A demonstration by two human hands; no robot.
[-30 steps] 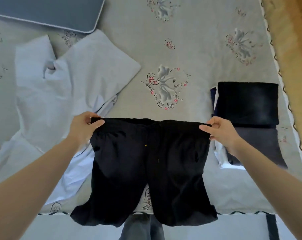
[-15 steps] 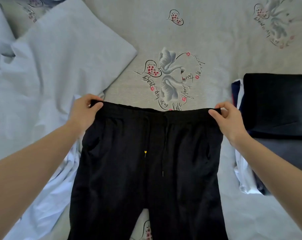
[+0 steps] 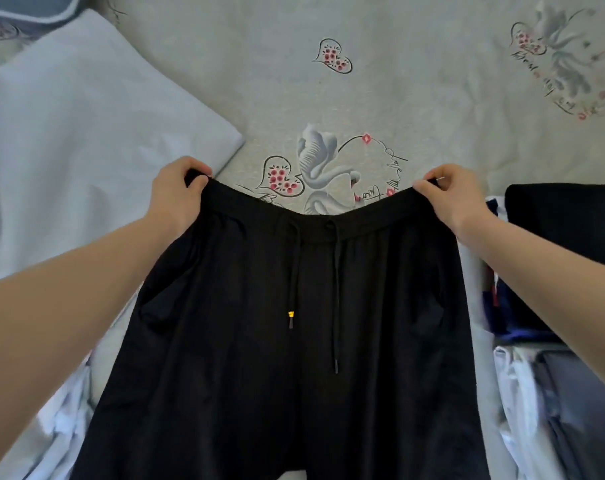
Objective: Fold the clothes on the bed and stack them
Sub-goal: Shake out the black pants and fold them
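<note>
Black cloth is pinched at both ends: the left hand (image 3: 176, 192) grips one corner of the waistband with fingers curled over its edge, and the right hand (image 3: 450, 194) grips the other corner the same way. Between the two hands hang the trousers (image 3: 294, 341), front side up, the waistband sagging a little in the middle. I take it they are held wide like this so the cloth spreads flat and square over the bed (image 3: 415, 98) before the first fold; holding by the corners keeps the two legs even. Two drawstring cords (image 3: 336, 306) dangle from the waist, one ending in a small yellow tip, and a slanted pocket opening shows on each side, so two pockets.

Out to the left lies one pale blue garment (image 3: 86, 133), spread loose and plainly not yet folded. To the right sits one stack of folded clothes (image 3: 564, 254), a dark piece on top with white and blue edges showing beneath; how many pieces it holds I cannot tell. It lies near the trousers, likely so each finished piece goes straight on. At the far left corner is one blue-grey cushion (image 3: 27, 5).
</note>
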